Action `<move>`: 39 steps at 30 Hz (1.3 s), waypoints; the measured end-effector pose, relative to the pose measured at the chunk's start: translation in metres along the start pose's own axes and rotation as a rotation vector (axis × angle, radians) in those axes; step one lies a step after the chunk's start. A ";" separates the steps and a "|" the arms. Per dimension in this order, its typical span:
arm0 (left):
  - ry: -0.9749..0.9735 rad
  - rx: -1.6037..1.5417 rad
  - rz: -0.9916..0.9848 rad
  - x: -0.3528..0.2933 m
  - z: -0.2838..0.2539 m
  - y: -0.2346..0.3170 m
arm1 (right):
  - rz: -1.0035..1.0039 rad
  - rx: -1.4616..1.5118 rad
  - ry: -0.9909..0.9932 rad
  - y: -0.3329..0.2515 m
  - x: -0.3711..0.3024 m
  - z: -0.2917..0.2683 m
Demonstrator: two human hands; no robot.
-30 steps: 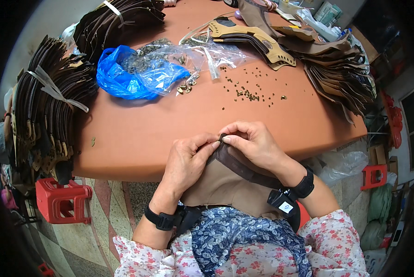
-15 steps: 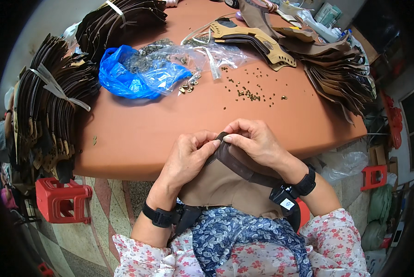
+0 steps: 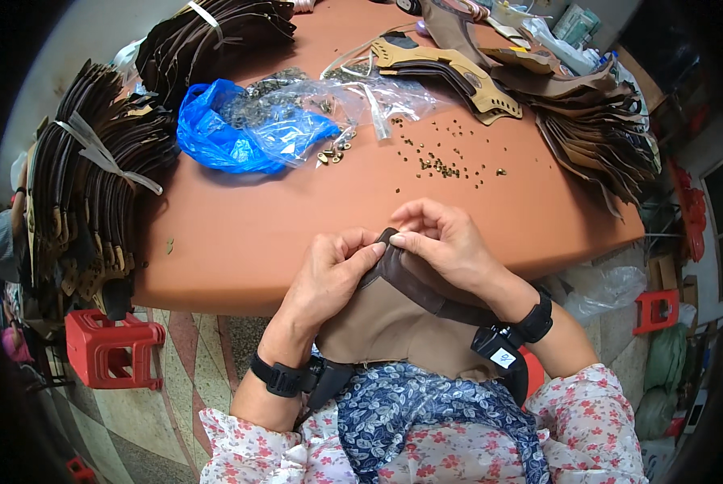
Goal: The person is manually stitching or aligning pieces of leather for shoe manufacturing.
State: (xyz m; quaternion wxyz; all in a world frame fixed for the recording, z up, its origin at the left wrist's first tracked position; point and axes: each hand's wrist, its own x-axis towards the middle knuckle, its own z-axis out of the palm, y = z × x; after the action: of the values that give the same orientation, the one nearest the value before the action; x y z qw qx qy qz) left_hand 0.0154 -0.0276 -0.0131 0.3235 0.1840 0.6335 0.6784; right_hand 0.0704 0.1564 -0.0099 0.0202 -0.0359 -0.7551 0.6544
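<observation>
A brown leather piece [image 3: 369,321] with a darker strip along its upper edge hangs from both my hands over my lap, at the table's near edge. My left hand [image 3: 329,270] pinches its pointed dark tip between thumb and fingers. On the other side of that tip, my right hand [image 3: 446,248] presses with the thumb, its index finger lifted slightly away. Anything small between the fingertips is hidden. Beyond my hands, small brass-coloured studs [image 3: 442,167] lie scattered on the table, and larger oval metal pieces [image 3: 332,153] sit by a blue plastic bag [image 3: 224,133].
Tied stacks of dark leather pieces [image 3: 95,177] stand at the left, with another bundle [image 3: 208,40] behind. More stacked pieces [image 3: 595,129] lie at the right of the orange-brown table [image 3: 240,242]. Red stools [image 3: 111,351] stand on the floor.
My right index finger has lifted and straightened a little away from the leather tip. My left hand keeps its pinch. The whole view has shifted slightly.
</observation>
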 end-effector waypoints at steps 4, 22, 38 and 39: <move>-0.010 -0.062 -0.034 0.001 -0.002 -0.001 | -0.245 -0.259 0.123 -0.008 -0.008 0.005; 0.015 -0.105 -0.074 0.001 0.001 0.006 | -0.215 -0.022 0.072 0.009 -0.009 -0.002; 0.018 0.024 0.102 0.003 0.003 -0.007 | -0.180 -0.333 0.031 -0.019 -0.009 -0.003; 0.038 0.045 0.124 0.003 0.004 -0.010 | -0.139 -0.324 0.019 -0.021 -0.009 -0.004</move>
State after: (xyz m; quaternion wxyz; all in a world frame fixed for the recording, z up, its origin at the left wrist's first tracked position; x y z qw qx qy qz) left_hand 0.0180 -0.0223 -0.0224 0.2647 0.2172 0.6421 0.6859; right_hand 0.0790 0.1565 0.0112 0.0665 0.0073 -0.8511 0.5208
